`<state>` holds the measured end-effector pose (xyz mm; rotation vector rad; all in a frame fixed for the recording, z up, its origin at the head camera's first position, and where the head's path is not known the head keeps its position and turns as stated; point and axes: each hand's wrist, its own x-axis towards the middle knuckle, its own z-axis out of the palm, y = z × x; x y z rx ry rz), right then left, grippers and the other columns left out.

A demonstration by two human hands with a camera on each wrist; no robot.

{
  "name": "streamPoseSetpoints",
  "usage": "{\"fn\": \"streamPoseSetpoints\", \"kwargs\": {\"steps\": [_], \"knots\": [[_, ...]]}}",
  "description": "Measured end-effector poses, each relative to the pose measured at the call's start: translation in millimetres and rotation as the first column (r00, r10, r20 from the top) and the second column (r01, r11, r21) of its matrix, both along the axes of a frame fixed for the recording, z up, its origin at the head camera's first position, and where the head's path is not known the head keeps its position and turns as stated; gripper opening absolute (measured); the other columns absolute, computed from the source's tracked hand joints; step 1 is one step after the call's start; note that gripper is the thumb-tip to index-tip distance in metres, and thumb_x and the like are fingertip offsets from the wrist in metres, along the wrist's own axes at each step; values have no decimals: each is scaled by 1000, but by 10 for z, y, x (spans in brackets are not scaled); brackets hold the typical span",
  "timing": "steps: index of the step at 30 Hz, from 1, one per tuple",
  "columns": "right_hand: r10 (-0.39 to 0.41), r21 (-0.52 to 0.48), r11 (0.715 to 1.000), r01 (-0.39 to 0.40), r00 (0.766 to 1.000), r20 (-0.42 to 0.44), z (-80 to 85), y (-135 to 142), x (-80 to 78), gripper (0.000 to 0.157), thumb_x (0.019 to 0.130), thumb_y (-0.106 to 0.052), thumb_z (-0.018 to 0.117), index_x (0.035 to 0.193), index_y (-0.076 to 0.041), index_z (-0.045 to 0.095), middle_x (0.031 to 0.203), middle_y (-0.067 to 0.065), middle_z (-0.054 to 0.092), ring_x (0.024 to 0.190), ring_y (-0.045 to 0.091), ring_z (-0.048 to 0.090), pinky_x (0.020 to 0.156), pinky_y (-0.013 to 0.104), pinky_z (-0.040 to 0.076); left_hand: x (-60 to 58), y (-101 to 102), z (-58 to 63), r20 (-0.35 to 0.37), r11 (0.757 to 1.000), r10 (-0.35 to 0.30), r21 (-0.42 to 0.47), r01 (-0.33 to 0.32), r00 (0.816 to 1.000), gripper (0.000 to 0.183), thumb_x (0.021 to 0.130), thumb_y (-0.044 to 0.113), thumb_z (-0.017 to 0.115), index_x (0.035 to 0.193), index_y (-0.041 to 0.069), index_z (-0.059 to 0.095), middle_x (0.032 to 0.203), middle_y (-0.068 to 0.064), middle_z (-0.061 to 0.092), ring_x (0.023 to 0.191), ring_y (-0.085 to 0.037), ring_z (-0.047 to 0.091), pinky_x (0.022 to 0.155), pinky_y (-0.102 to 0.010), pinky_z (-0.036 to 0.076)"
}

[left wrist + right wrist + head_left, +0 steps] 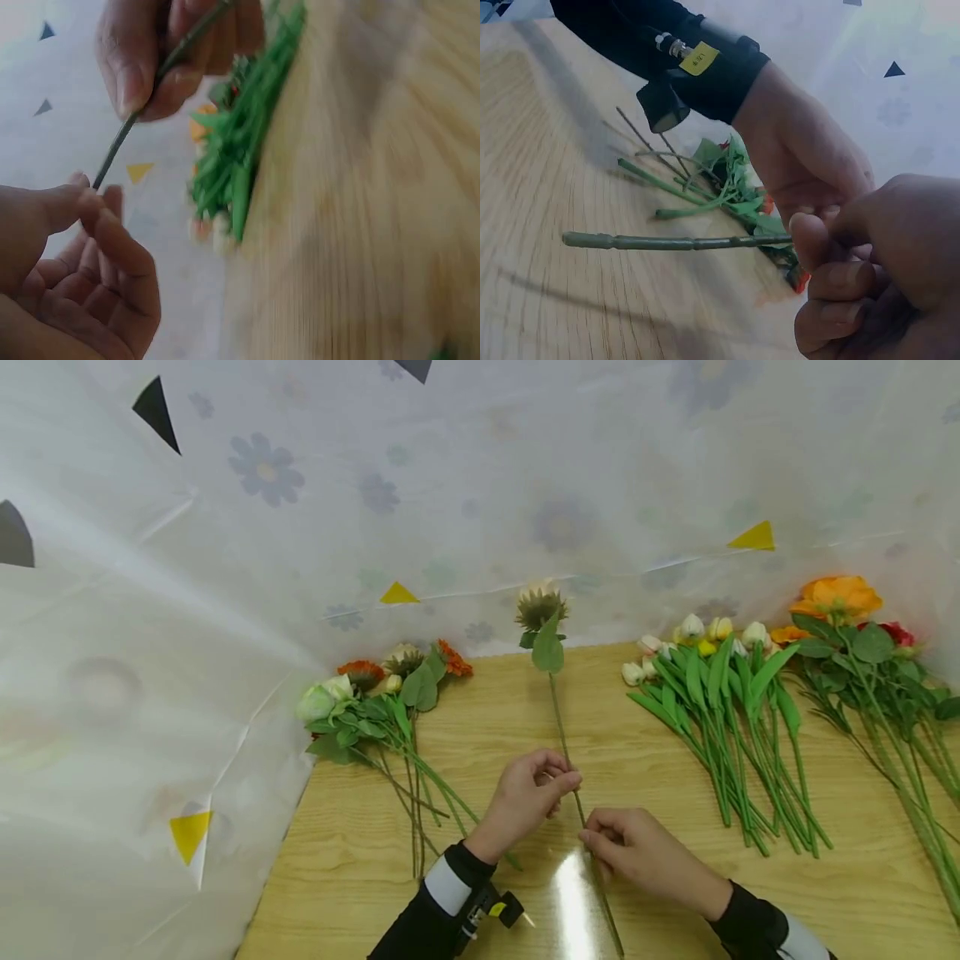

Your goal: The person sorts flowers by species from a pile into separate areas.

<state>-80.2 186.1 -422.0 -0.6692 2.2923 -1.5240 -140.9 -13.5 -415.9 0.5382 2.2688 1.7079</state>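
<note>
Stem (558,714) of one pale flower (542,610) slants through the person's hands, flower head at twelve o'clock, bare end between five and six; the left hand (525,797) pinches it narrowly, and at four o'clock from that the right hand (641,852) pinches it lower; on the wooden table (502,718), mixed blooms (360,727) lie at ten o'clock, tulips (720,710) at two

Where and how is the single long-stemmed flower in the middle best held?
Probably by the bare stem, below the large leaf, pinched from the sides: it is thin and leafless there, while the bulky flower head sits at the far end. The left hand and right hand pinch that leafless part.
</note>
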Motion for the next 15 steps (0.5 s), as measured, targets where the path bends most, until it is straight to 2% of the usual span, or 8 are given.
{"fn": "streamPoseSetpoints", "kwargs": {"steps": [2,4,7,10,11,13,15], "knots": [[-36,53,998,35,999,0,-40,14,-35,30,104,-27,54,84,-6,62,57,0,58,44,0,40,43,20,34,-18,-67,-32,-45,997,10,-79,-13,999,28,98,37,62,117,16,65,98,-6,68,67,-15,63,56,-24,51],[-80,124,989,81,997,-11,-88,35,-79,31,103,-27,54,81,-7,62,56,-3,57,43,2,39,43,20,33,-38,-162,-58,-98,983,32,-178,-49,995,33,100,39,59,125,17,62,103,-2,68,71,-11,63,58,-24,52],[-131,220,966,136,991,-38,-176,78,-150,29,102,-21,55,77,-9,61,55,-4,56,44,5,44,45,20,34,-81,-338,-87,-160,952,76,-283,-119,984,36,101,37,57,129,14,61,104,-2,68,71,-7,61,56,-23,49],[-173,292,938,188,982,-75,-260,124,-211,29,102,-17,55,74,-10,60,54,-5,54,44,8,48,45,21,36,-119,-535,-74,-219,907,135,-365,-210,966,34,102,33,58,127,11,62,100,-3,69,71,-7,60,55,-23,48],[-185,309,929,203,979,-86,-283,138,-231,30,102,-17,55,73,-11,60,53,-6,54,44,8,49,45,21,37,-134,-611,-75,-241,890,157,-386,-243,958,33,101,31,59,126,10,62,99,-3,69,71,-7,61,54,-23,47],[-209,339,912,232,972,-103,-316,166,-264,32,102,-16,55,70,-12,59,52,-6,53,44,9,49,45,22,38,-157,-777,-78,-299,839,206,-436,-325,932,31,101,28,59,124,8,63,96,-4,70,68,-8,61,51,-23,46],[-230,362,896,255,967,-111,-331,195,-287,32,101,-17,57,69,-12,58,52,-5,52,43,10,50,45,23,39,-176,-952,-80,-346,760,263,-501,-414,901,29,101,28,60,121,7,64,93,-4,71,62,-8,60,49,-23,44]]}}
